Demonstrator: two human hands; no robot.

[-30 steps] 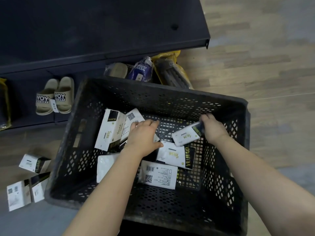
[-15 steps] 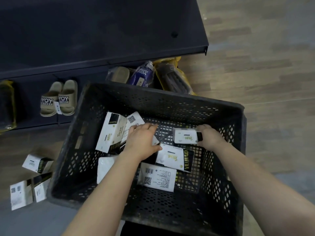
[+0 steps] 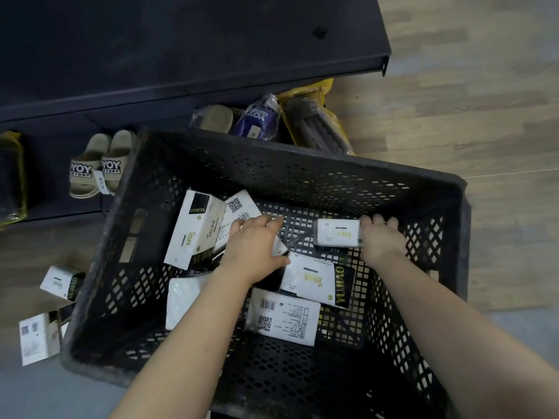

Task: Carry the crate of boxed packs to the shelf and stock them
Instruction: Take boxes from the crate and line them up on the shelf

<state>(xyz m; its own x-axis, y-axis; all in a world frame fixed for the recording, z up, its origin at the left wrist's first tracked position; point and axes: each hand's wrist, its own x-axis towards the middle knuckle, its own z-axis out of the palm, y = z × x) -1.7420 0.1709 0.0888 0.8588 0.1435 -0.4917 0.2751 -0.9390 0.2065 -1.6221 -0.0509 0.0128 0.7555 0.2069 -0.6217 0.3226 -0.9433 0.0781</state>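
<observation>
1. Two hands work inside the crate [image 3: 302,164], which sits on the floor [image 3: 453,116] just before the shelf [image 3: 181,55]; several packs [image 3: 196,228] lie loose on its bottom.
2. Your right hand [image 3: 382,237] pinches one small pack [image 3: 337,237] by its end; wrap the fingers further round before lifting, since an end grip lets it swing.
3. Your left hand [image 3: 254,246] lies over another pack [image 3: 279,250], fingers together; whether it grips cannot be told. Close thumb and fingers on opposite edges.
4. Lift both clear of the crate wall, then set them on the shelf, not among the stray packs [image 3: 60,281] beside the crate.
</observation>
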